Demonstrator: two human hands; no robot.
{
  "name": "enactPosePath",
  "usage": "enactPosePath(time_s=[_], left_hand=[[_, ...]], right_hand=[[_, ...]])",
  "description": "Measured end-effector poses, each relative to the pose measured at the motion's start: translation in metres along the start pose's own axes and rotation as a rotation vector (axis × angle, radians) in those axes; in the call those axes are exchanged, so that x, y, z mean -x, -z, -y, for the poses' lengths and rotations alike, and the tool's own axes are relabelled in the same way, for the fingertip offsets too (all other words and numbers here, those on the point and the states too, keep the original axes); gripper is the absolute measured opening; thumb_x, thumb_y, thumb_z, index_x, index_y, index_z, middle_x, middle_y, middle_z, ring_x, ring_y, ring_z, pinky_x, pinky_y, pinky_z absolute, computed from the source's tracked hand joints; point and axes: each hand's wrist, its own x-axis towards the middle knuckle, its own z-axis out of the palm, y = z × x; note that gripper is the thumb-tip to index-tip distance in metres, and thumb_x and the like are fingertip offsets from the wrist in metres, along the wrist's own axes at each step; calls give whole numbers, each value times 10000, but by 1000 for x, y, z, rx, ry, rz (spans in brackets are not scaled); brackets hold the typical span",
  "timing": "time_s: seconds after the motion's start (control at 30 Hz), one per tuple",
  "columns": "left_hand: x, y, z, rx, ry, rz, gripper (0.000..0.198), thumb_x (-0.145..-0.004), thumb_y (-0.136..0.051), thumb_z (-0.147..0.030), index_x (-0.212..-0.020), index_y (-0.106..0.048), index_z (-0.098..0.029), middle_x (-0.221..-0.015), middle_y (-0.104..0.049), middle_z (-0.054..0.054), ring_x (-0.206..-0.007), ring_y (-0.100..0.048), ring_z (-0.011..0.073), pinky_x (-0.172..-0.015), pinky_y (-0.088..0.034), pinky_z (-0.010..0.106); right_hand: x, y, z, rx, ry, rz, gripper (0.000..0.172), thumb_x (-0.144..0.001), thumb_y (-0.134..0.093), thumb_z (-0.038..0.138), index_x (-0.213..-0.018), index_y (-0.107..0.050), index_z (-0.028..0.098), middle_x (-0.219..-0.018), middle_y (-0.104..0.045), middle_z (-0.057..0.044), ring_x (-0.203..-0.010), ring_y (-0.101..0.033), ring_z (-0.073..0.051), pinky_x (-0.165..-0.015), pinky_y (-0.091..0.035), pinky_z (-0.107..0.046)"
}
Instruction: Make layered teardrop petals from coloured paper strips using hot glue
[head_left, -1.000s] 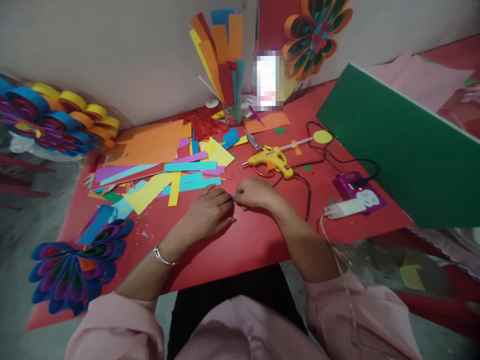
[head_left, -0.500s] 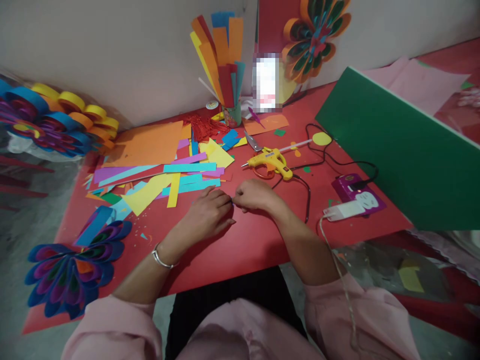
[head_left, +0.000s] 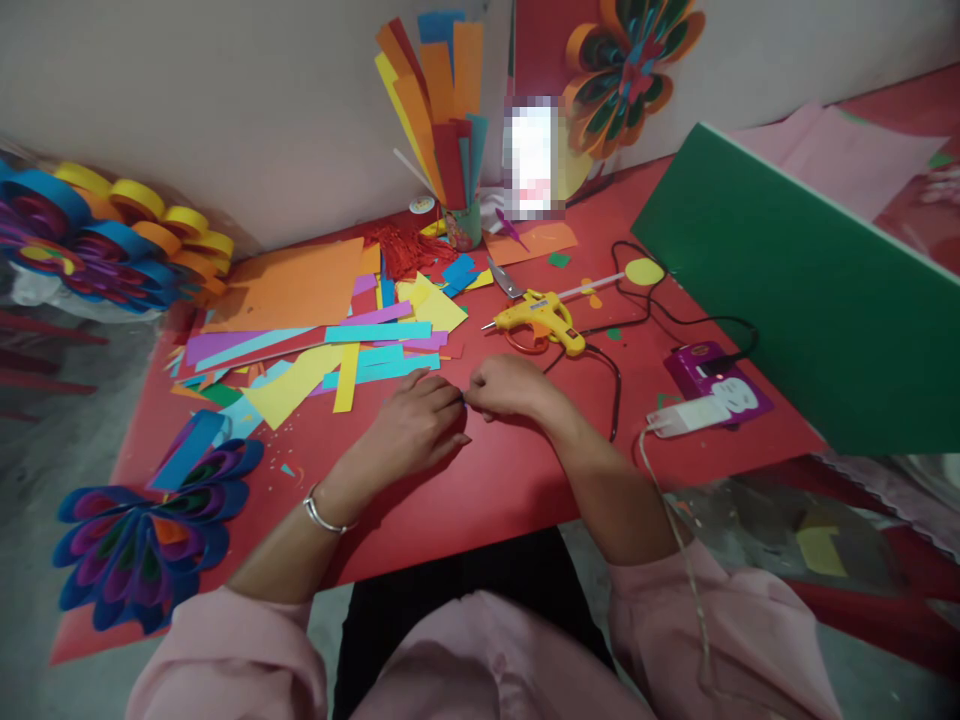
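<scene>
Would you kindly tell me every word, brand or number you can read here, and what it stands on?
No text is readable.
Yellow glue gun: small label, too small to read.
Purple power box: mark near its top edge, too small.
Small white disc: markings too small.
Bright patch: pixelated, nothing legible.

Small piece (head_left: 465, 399): dark, bluish where a sliver shows; mostly covered, so you cannot tell its full shape
Hold: between your left fingers (head_left: 447, 393) and right fingers (head_left: 483, 399)
Place: your 12 o'clock, low at the counter (head_left: 495, 500)
Tilt: too hidden to tell
</scene>
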Motion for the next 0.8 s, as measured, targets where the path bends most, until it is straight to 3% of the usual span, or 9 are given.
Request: enactPosePath(time_s=[0.8], left_hand=[[-1, 0, 1, 4, 12, 19, 204, -1071, -664, -363, -1039, -755, -183, -1085, -750, 112, -1128, -659, 320, -1113, -476, 549]], right_hand=[[2, -1, 0, -3, -6, -4, 244, -889, -617, 218, -698, -768, 211, -734, -792, -32, -720, -657, -147, -650, -364, -302]])
